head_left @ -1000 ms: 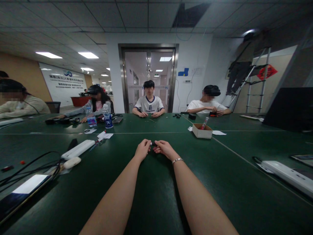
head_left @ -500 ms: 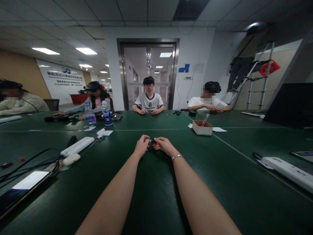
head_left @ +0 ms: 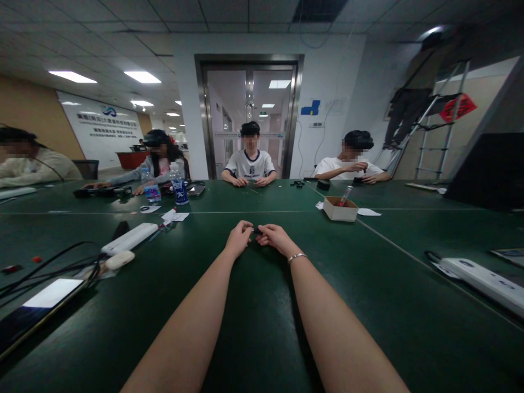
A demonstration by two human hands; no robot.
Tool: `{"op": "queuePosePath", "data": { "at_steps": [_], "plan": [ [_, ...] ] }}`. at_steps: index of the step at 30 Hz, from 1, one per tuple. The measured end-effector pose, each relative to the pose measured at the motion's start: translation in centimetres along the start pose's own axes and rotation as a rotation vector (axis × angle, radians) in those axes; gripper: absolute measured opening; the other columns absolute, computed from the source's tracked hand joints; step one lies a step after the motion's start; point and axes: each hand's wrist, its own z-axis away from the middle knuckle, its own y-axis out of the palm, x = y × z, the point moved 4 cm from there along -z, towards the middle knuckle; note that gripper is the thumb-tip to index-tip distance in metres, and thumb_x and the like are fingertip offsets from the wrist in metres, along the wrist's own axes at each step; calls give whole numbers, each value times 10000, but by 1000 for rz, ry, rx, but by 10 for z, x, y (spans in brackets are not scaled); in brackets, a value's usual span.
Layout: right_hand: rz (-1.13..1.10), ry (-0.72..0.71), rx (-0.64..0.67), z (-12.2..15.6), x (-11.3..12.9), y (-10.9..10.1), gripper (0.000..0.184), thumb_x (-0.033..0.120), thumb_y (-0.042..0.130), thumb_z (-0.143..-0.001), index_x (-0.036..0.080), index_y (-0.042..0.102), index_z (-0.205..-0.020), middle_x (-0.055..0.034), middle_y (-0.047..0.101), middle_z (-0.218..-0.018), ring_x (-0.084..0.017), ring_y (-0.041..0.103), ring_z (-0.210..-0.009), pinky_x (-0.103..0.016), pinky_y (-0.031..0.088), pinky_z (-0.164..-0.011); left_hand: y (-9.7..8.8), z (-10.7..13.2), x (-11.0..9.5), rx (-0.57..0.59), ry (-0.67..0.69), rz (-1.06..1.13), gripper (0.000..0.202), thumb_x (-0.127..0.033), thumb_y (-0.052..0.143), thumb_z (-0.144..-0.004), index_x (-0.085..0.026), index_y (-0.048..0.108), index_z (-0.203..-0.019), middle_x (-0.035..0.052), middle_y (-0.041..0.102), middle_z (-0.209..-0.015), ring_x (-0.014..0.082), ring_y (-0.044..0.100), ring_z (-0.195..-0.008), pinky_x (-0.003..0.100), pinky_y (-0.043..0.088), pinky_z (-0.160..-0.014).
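Note:
Both my forearms stretch out over the dark green table (head_left: 262,327). My left hand (head_left: 238,239) and my right hand (head_left: 275,238) meet fingertip to fingertip at the table's middle. Together they pinch a small dark object (head_left: 256,231), too small to name. A thin bracelet (head_left: 297,256) circles my right wrist.
A small cardboard box (head_left: 339,209) with a red pen stands far right. White power strips lie at the left (head_left: 130,238) and right (head_left: 483,278). A phone (head_left: 39,303) and cables lie near left. Two water bottles (head_left: 179,189) stand far left. Several people sit around the table; one stands on a ladder (head_left: 434,125).
My hands stay pinched together on the small object. The view has tilted slightly, so everything sits a little higher in the picture.

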Motion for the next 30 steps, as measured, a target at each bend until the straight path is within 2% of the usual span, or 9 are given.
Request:
{"op": "queuePosePath", "data": {
  "at_steps": [4,8,12,16,20,24,28,30],
  "plan": [
    [17,7,6,1,1,1,128,161,541,-924,98,552,-813,-85,652,-612,-113,619,-483,-163,523,-458,1,-2,3,14,-5,3,288,-389,391,-881,-188,560,-1000,2,542,-722,68,492,-488,155,363,-408],
    [12,4,9,1,0,0,113,177,573,-908,94,561,-832,-87,652,-615,-121,625,-489,-168,528,-467,0,0,1,9,3,-11,254,-348,421,-868,-194,565,-1009,30,583,-841,76,533,-574,147,378,-438],
    [17,5,11,0,-1,-1,131,204,599,-896,97,567,-827,-93,656,-626,-126,627,-493,-171,529,-465,1,0,1,20,6,-22,291,-388,396,-876,-190,574,-993,10,559,-726,74,487,-527,153,363,-444],
    [16,-1,12,-1,-1,-1,117,192,597,-896,91,570,-845,-96,657,-624,-124,625,-492,-171,528,-467,0,0,2,9,13,-16,241,-329,449,-846,-200,587,-994,14,578,-785,75,489,-550,158,362,-459],
    [3,-5,19,0,0,0,131,202,617,-884,92,575,-827,-89,652,-611,-125,624,-491,-174,529,-463,1,-1,2,31,33,-31,314,-402,397,-873,-183,598,-976,4,548,-678,86,466,-529,166,344,-450],
    [4,3,5,1,1,0,117,183,608,-888,96,567,-822,-86,651,-604,-124,624,-491,-172,528,-467,1,-2,3,18,41,-24,255,-336,464,-839,-192,595,-1003,22,591,-785,85,504,-575,165,356,-466],
    [0,4,16,2,2,1,123,173,593,-896,96,561,-805,-91,651,-604,-121,620,-484,-169,523,-465,1,-1,3,39,23,-12,314,-413,415,-860,-195,596,-995,22,585,-751,96,493,-550,178,350,-442],
    [10,11,15,2,2,1,119,178,610,-886,97,566,-812,-91,655,-611,-123,621,-484,-172,524,-462,1,-2,2,30,53,-44,287,-384,436,-852,-202,604,-996,23,593,-770,96,495,-569,179,364,-468]
  ]
}}
